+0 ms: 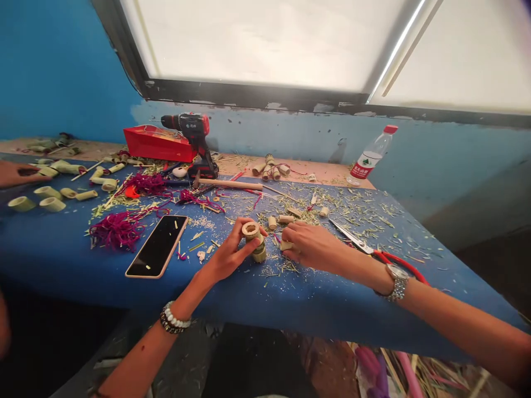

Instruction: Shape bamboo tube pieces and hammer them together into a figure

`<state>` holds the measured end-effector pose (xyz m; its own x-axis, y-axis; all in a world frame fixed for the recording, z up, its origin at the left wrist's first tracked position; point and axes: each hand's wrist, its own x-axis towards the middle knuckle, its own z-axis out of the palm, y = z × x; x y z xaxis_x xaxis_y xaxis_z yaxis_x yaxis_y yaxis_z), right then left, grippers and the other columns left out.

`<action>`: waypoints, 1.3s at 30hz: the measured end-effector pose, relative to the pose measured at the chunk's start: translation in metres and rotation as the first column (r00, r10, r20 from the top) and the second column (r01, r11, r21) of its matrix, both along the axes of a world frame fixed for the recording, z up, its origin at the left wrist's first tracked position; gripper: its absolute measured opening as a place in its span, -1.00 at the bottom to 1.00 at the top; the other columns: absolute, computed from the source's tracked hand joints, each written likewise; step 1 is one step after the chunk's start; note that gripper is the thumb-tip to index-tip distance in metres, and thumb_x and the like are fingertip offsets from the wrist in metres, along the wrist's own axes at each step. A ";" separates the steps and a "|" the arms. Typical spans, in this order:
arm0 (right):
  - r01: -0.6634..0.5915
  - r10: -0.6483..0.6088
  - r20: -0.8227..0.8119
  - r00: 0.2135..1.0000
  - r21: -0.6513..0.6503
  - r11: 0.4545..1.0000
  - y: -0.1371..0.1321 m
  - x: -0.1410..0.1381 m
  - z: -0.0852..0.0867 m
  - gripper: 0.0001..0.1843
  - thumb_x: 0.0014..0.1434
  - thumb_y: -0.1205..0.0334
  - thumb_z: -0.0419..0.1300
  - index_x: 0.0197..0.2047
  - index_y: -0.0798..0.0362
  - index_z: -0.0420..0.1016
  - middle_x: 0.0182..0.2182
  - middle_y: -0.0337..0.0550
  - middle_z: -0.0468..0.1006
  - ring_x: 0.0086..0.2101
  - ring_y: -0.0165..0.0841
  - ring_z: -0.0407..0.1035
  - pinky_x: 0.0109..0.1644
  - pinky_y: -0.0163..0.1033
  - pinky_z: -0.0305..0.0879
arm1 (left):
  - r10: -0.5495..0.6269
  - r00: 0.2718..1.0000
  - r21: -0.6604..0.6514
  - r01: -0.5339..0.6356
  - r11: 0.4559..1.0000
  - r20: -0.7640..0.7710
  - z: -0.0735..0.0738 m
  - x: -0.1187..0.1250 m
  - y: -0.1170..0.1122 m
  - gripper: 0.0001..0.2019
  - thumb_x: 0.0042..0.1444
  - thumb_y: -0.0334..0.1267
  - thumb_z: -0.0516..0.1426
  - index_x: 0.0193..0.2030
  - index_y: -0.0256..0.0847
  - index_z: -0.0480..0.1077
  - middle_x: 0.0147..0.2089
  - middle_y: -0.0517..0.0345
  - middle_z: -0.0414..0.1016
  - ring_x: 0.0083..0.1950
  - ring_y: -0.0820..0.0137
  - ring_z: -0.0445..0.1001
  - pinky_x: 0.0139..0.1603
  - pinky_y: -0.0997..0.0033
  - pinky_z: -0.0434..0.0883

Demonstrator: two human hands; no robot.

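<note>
My left hand (230, 255) is shut on a short bamboo tube (251, 232), whose hollow end faces up, and a second bamboo section (259, 254) sits against its lower end. My right hand (311, 246) pinches a small bamboo piece (286, 246) at its fingertips, close to the tube but apart from it. Loose bamboo shavings (352, 213) are scattered around both hands on the blue-covered workbench (53, 249). Several cut bamboo pieces (282, 218) lie just beyond my fingers. Red-handled scissors (373, 249) lie under my right wrist.
A smartphone (157, 246), magenta fibre tufts (117, 231) and bamboo rings (45, 199) lie left. A hammer (230, 184), cordless drill (194, 132), red box (160, 143) and water bottle (371, 155) stand behind. Another person's hand (19, 174) enters at left.
</note>
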<state>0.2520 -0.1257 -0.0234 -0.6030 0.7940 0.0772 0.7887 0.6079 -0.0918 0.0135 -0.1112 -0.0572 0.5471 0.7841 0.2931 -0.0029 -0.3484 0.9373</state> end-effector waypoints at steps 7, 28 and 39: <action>-0.122 0.113 -0.403 0.908 0.004 0.993 0.003 -0.007 0.042 -0.76 0.38 0.12 0.09 0.05 0.02 0.38 -0.14 -0.05 0.46 -0.18 -0.27 0.35 -0.15 -0.19 0.27 | -0.005 0.947 0.198 0.072 0.977 -0.320 -0.001 0.000 -0.001 -0.81 0.34 -0.11 -0.01 -0.10 -0.18 0.26 -0.18 0.08 0.41 -0.22 0.34 0.38 -0.15 0.34 0.30; -0.037 0.014 -0.318 0.948 -0.069 0.997 0.003 -0.006 0.025 -0.83 0.30 0.17 0.20 -0.10 0.03 0.34 -0.24 -0.14 0.50 -0.27 -0.31 0.38 -0.22 -0.22 0.25 | 0.258 0.902 0.468 -0.071 0.881 -0.347 -0.007 -0.001 -0.005 -0.75 0.22 -0.04 0.13 -0.16 -0.17 0.27 -0.43 0.33 0.35 -0.50 0.51 0.29 -0.45 0.47 0.18; 0.118 -0.110 -0.161 0.981 0.044 0.992 0.038 -0.006 0.000 -0.76 0.41 0.09 0.05 -0.12 0.05 0.45 -0.25 -0.09 0.54 -0.27 -0.28 0.42 -0.25 -0.20 0.23 | 0.322 0.901 0.395 -0.193 0.898 -0.291 -0.004 0.001 -0.005 -0.90 0.01 -0.29 0.12 -0.35 -0.17 0.24 -0.55 0.40 0.15 -0.57 0.58 0.09 -0.51 0.55 0.12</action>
<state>0.2462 -0.0879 -0.0238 -0.4857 0.8490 0.2081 0.8312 0.5223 -0.1906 0.0150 -0.1163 -0.0610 0.4551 0.7926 0.4057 0.4294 -0.5945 0.6798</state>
